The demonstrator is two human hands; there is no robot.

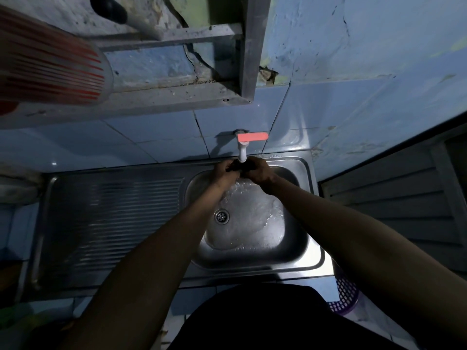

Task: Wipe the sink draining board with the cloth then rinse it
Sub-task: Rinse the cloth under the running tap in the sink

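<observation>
Dark and bunched, the cloth (242, 167) is sitting directly under the white tap (242, 152) spout, stretched side to side between the two hands at the far end of the sink (307, 251) basin. The left hand (225, 171) is gripping its left end and the right hand (260, 170) its right end, fingers curled round it, both equally near. Water is pooling around the drain (221, 216) below. The ribbed draining board (111, 221) is lying well apart to the left, so the rinsing step appears to be under way, with wringing along that side-to-side axis likely coming next
</observation>
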